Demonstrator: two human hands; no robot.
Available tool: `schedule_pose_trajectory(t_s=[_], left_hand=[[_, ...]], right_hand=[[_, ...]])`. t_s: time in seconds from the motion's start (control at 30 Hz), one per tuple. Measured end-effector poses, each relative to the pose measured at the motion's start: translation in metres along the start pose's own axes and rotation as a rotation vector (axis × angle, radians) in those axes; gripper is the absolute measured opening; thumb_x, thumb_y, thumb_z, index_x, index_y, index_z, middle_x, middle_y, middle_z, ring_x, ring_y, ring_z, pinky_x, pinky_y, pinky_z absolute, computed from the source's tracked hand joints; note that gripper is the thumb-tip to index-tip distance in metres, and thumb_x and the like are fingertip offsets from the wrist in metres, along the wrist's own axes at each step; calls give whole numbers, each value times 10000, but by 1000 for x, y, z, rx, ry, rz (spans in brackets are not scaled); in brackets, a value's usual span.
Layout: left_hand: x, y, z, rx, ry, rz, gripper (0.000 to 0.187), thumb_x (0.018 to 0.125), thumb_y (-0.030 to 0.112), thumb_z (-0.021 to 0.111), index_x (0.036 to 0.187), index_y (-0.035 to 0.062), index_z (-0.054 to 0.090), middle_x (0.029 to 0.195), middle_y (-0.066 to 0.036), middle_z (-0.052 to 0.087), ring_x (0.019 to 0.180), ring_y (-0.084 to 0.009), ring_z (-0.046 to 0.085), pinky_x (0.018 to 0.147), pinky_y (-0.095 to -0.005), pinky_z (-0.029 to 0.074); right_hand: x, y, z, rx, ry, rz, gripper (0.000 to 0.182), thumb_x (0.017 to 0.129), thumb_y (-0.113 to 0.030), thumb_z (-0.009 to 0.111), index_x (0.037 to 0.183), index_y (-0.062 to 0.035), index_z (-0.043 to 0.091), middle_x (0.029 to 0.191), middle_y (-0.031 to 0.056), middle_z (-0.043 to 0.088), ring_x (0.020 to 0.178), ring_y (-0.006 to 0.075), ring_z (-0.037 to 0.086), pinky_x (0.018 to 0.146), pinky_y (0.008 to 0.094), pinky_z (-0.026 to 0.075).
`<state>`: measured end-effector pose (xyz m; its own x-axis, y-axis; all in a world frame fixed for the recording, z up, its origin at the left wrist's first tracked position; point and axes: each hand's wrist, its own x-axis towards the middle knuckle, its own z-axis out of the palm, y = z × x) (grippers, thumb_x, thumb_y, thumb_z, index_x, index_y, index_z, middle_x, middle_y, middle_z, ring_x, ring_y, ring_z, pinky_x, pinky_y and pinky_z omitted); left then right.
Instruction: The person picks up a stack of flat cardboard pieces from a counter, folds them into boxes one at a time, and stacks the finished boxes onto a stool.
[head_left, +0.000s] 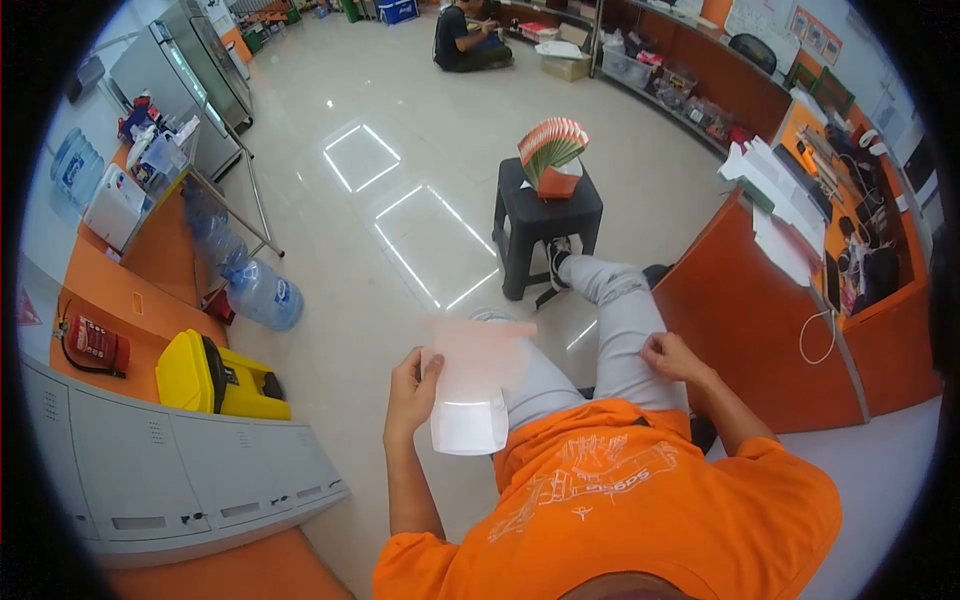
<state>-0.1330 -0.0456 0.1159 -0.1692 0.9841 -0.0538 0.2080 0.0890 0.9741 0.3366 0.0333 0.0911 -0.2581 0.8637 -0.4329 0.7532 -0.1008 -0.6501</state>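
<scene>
A pale pink and white paper piece [470, 375], blurred at its top, is held up above my left thigh. My left hand [412, 388] grips its left edge, with the thumb on the near face. My right hand [670, 357] rests on my right knee with its fingers curled; whether anything is in them is too small to tell. Ahead of my feet, a dark grey stool [548, 212] carries a fanned stack of red, white and green folded papers [552, 150].
An orange counter [740, 300] with papers and cables stands at the right. Large water bottles [265, 295], a yellow bin [235, 378] and grey lockers [225, 460] are on the left. A person [468, 38] sits on the floor far ahead.
</scene>
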Motion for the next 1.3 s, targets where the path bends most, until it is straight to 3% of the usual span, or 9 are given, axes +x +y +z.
schedule_pose_trajectory(t_s=[0.07, 0.13, 0.37, 0.77, 1.3], left_hand=[[-2, 2, -4, -52, 36, 18, 253, 1016, 179, 617, 1096, -54, 673, 895, -58, 696, 798, -108, 590, 728, -277, 480], [-2, -1, -5, -62, 81, -28, 277, 1025, 182, 614, 1157, -55, 668, 978, -72, 717, 859, -118, 626, 785, -277, 500], [0, 22, 8, 1, 60, -16, 304, 1028, 191, 612, 1192, -61, 661, 993, -88, 723, 879, -125, 644, 804, -286, 510], [-6, 65, 45, 82, 3, 52, 313, 1032, 214, 616, 1176, -59, 663, 990, -80, 721, 874, -118, 634, 801, -282, 504], [-22, 85, 73, 86, 19, 43, 315, 1032, 227, 624, 1174, -51, 668, 1006, -75, 719, 895, -121, 637, 801, -279, 507]], right_hand=[[4, 14, 11, -34, 209, -74, 267, 900, -228, 698, 912, 36, 667, 768, 159, 689, 700, 236, 659, 676, 376, 531], [0, 27, 22, -3, 286, -105, 260, 901, -225, 700, 903, 33, 664, 769, 161, 685, 689, 242, 654, 668, 377, 527], [-21, 55, 46, 70, 611, -235, 199, 917, -179, 692, 873, 6, 636, 762, 129, 641, 627, 227, 605, 612, 364, 492], [-38, 58, 53, 140, 698, -379, 154, 901, -118, 704, 852, -2, 615, 776, 121, 634, 624, 220, 605, 603, 336, 497], [-40, 80, 43, 229, 841, -363, 139, 895, -107, 695, 838, -6, 617, 739, 106, 618, 613, 203, 592, 586, 317, 490]])
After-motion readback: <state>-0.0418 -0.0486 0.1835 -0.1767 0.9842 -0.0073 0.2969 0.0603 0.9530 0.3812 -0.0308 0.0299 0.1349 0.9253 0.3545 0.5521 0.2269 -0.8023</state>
